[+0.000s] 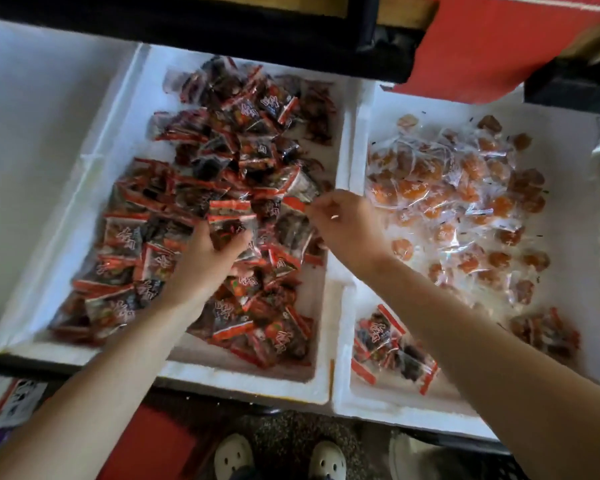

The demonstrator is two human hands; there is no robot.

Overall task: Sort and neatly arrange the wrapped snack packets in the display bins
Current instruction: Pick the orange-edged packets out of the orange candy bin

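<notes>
My left hand [205,258] is clamped on red-and-dark packets [229,220] in the middle bin [132,133]; my right hand [343,223] pinches one packet's edge just beside it. I'd lift clear, then lay them flat, labels up. Stray red packets [388,348] sit under my right forearm, in the orange-snack bin [568,140].

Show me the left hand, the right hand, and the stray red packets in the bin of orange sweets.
left hand [207,252], head view, back of the hand.
right hand [343,220], head view, back of the hand.
stray red packets [390,348], head view, middle of the near-corner cluster.
</notes>
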